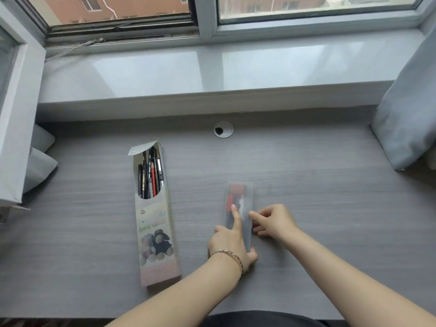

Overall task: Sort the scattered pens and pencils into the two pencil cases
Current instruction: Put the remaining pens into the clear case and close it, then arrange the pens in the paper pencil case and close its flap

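1. Your left hand (232,243) grips the near end of the clear case (245,201), which lies flat on the desk (330,208), right of centre.
2. On that hand the index finger (236,217) lies straight along the top of the case. The thumb sits at the case's left edge and the other fingers curl round its near right corner.
3. A bracelet (230,253) circles your left wrist.
4. Your right hand (274,223) rests on the desk just beside the case's right edge. Its fingers are curled, with the foremost tip touching that edge. You cannot tell whether they pinch it.
5. Inside the clear case, at its far end, are red and white items (233,197), too blurred to name.
6. The printed case (153,232) lies well to the left, apart from both hands, lengthwise like the clear one. Its flap (141,148) is open at the far end.
7. Pencils (149,175), mostly black and one red, sit inside it, showing through the open top.
8. A round grommet (223,129) sits in the desk near the sill (212,67), and a grey curtain (405,114) hangs at the right.
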Tool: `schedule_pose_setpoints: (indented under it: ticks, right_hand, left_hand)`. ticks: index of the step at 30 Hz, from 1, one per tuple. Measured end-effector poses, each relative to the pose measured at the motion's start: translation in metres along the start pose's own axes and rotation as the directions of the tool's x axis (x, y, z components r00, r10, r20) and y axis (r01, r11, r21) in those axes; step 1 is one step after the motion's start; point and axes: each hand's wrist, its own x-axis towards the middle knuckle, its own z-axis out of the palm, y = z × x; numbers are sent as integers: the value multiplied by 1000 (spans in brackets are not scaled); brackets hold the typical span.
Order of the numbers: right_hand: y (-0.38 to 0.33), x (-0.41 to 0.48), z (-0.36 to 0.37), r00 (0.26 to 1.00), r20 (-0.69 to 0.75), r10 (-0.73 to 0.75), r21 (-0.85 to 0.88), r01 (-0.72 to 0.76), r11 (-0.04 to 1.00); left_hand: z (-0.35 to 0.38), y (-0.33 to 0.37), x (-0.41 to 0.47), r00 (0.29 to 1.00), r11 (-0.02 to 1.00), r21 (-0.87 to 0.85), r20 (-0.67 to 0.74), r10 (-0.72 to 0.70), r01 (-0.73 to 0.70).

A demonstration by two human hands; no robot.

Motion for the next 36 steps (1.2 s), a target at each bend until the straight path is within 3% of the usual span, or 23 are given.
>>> schedule_pose_setpoints:
  ticks: [4,8,11,22,24,25,27,29,31,36]
  right_hand:
    - [-9,1,-1,997,45,-55,41,54,998]
    - [-27,11,1,991,-56,-119,117,125,985]
    - [-44,14,3,987,-22,-157,74,159,985]
    - [-58,24,14,982,33,-187,-117,190,975]
    - [-57,23,14,980,41,-195,-147,199,969]
    - [-57,23,14,979,41,-200,-153,204,967]
    - [-58,23,12,978,43,-203,-153,207,966]
    - [-58,21,10,977,51,-208,-164,214,963]
    - [-58,21,7,975,53,-214,-179,220,959]
    - [-57,13,2,972,52,-227,-198,233,952]
  left_hand:
    - [-9,-8,4,999,994,-105,-32,10,-14]
    - [-41,-42,28,976,986,-165,-206,-70,36]
    - [-72,-69,54,944,982,-163,-298,-140,94]
    - [-79,-78,74,955,994,52,-286,-77,96]
    - [-80,-84,72,914,986,132,-402,-44,105]
    - [-80,-88,71,860,982,149,-510,-24,116]
    - [-80,-99,67,758,988,31,-644,-97,152]
    - [-73,-114,63,773,929,-280,-523,-359,242]
    - [-66,-126,61,768,789,-506,-329,-549,348]
    - [-55,-154,60,739,616,-678,-157,-655,401]
